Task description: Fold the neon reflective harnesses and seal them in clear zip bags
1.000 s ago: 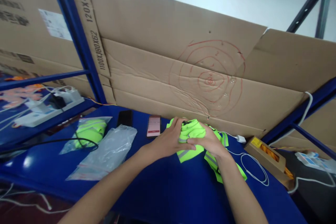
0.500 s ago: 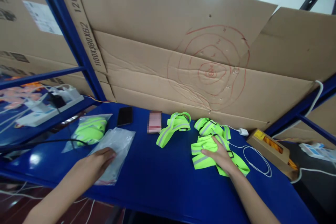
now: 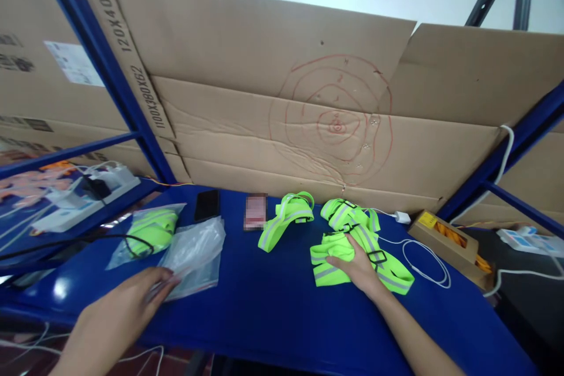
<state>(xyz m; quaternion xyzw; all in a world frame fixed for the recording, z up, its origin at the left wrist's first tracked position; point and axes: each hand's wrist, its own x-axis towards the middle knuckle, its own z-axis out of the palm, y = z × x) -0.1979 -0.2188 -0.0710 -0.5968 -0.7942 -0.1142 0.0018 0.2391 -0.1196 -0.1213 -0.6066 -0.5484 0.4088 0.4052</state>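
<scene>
Since half a second ago my left hand (image 3: 127, 299) has slid back toward me. Its fingers are now pinched on the near edge of the empty plastic bag (image 3: 196, 249), crumpling it on the blue shelf (image 3: 273, 311). My right hand (image 3: 358, 264) lies open, palm flat on the folded reflective strap (image 3: 325, 263) at mid-shelf, keeping its folds down. Behind it lie a looped strap (image 3: 286, 216) and a strap bundle (image 3: 346, 214). A bagged strap (image 3: 150, 232) and a black phone (image 3: 207, 204) lie to the left, and a white cable (image 3: 425, 261) coils near my right wrist.
</scene>
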